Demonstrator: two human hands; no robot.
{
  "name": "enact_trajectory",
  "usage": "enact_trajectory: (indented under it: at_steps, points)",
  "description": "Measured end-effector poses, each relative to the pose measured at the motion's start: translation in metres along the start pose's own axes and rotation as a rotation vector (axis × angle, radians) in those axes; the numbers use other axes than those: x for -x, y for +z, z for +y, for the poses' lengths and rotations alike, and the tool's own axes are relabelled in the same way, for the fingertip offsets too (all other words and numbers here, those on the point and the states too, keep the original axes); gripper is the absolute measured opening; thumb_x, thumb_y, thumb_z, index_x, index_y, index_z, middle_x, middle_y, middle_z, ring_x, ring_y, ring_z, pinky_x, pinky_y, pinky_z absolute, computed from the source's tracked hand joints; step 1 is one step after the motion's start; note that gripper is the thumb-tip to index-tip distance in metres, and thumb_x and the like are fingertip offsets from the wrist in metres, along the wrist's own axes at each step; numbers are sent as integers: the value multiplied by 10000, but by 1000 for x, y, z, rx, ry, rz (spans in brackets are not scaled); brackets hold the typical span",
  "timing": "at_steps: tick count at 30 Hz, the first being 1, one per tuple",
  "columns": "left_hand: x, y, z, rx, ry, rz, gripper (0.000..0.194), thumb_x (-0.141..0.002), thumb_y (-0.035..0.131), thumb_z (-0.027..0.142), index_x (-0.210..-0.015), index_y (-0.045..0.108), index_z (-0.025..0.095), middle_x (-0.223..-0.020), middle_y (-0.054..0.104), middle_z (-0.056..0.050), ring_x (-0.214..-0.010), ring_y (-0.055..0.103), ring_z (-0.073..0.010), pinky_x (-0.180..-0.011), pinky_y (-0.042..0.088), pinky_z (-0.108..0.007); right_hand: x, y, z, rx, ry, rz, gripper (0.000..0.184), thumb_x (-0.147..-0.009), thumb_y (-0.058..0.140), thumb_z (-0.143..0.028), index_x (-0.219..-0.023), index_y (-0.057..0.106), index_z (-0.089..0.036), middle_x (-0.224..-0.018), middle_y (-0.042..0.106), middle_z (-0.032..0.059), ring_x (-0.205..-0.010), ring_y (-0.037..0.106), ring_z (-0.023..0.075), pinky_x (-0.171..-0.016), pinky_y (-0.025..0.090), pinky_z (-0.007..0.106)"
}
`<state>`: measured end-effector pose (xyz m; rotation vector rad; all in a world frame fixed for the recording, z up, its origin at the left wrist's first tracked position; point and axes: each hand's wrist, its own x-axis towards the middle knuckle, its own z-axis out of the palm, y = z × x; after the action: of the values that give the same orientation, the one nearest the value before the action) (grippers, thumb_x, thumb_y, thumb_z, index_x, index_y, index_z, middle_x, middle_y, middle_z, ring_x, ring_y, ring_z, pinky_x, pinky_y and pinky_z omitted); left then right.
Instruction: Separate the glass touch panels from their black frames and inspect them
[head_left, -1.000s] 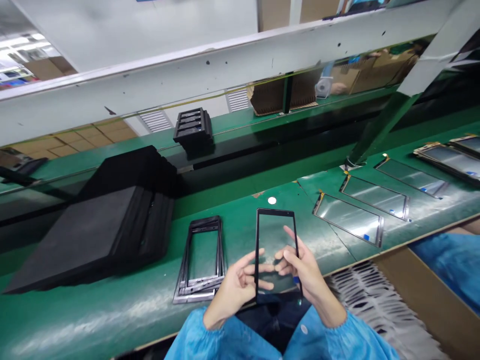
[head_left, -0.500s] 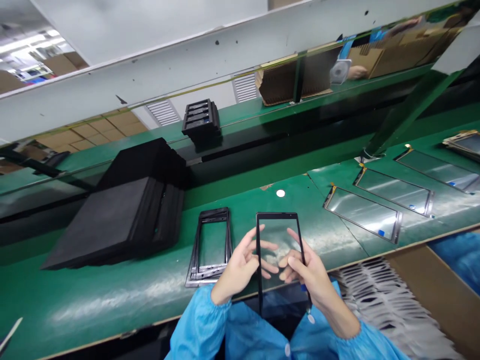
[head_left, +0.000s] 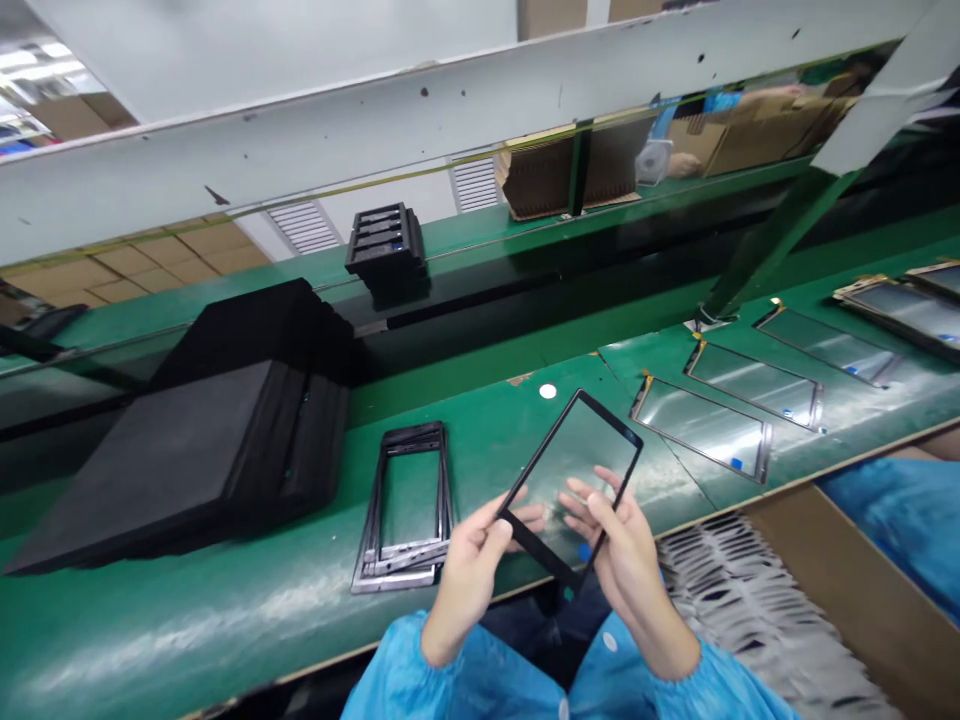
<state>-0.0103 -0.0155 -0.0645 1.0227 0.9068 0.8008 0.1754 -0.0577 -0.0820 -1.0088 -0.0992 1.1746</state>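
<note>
Between my two hands is a black-bordered glass touch panel [head_left: 581, 465], tilted so its top leans right. My left hand [head_left: 474, 560] grips its lower left corner, thumb in front and fingers behind the clear pane. On the right long edge, my right hand [head_left: 619, 540] pinches the panel, its other fingers showing through the glass. A small blue tab is by the right hand, and a green spot marks the bottom border. Left of the panel, several stacked black frames [head_left: 375, 510] lie on the green bench.
Further left stands a tall stack of black foam trays [head_left: 202, 430]. More glass panels [head_left: 705, 425] lie in a row at right. Below the bench edge, a cardboard box [head_left: 847, 590] holds white slips. A green post [head_left: 780, 240] rises behind. At far right shows another person's blue sleeve [head_left: 900, 520].
The touch panel has turned from upright to slanted, its top swinging right. My left hand has slid to its lower left corner. The view has shifted slightly right.
</note>
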Motion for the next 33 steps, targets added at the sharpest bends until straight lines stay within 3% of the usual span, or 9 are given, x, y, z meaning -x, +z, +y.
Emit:
enact_trajectory:
  at_steps: [6,13,18,22,24,28,30,33]
  points:
    - [6,-14,16,-9,63,76,500,-976,654,560,-1197,796,135,-1056,830,-178,-870,809,-285,-690,652,-332,24,-12,5,13,107,-48,502,-669,986,-377,-1101,779,-228,-983,854,110,-776,827,279,-612,650,309]
    - [18,-3,45,-115,48,71,499,-961,658,575,-1163,819,148,-1069,830,-175,-778,815,-279,-620,629,-307,33,-27,7,80,107,-42,367,-665,985,-412,-982,841,-296,-965,857,97,-770,828,304,-600,653,342]
    - [19,1,46,-134,10,90,477,-927,694,567,-1094,842,145,-989,839,-155,-701,806,-283,-654,650,-358,38,-21,8,53,81,26,379,-604,1011,-417,-918,842,-290,-883,856,86,-691,820,301,-545,643,330]
    - [15,-3,45,-187,24,115,453,-965,643,534,-1065,828,134,-974,838,-152,-683,801,-275,-584,624,-322,40,-13,12,49,53,50,406,-570,1020,-443,-907,844,-300,-881,858,77,-680,819,298,-545,641,329]
    - [11,-4,50,-288,96,125,378,-995,619,448,-1156,798,156,-1052,834,-136,-743,807,-260,-638,629,-317,41,-14,15,83,24,13,380,-620,1000,-452,-937,844,-310,-905,859,75,-713,824,301,-573,645,339]
    - [3,0,71,-754,400,29,292,-994,638,284,-1248,778,243,-1235,801,-75,-1120,762,-283,-1003,571,-378,42,-25,23,194,-20,-69,285,-728,947,-424,-976,844,-326,-925,860,64,-771,829,314,-638,657,383]
    - [-2,2,79,-936,508,-85,260,-1015,619,287,-1185,812,248,-1135,830,-66,-1052,781,-280,-958,574,-369,43,-30,27,232,-26,-91,265,-748,932,-415,-983,845,-328,-930,860,61,-769,828,325,-648,661,412]
    - [-8,3,82,-1053,580,-161,297,-1056,562,325,-1149,828,231,-910,843,-77,-802,800,-255,-731,578,-320,44,-33,31,262,13,-103,269,-734,934,-431,-967,847,-327,-917,860,62,-751,826,344,-635,664,441]
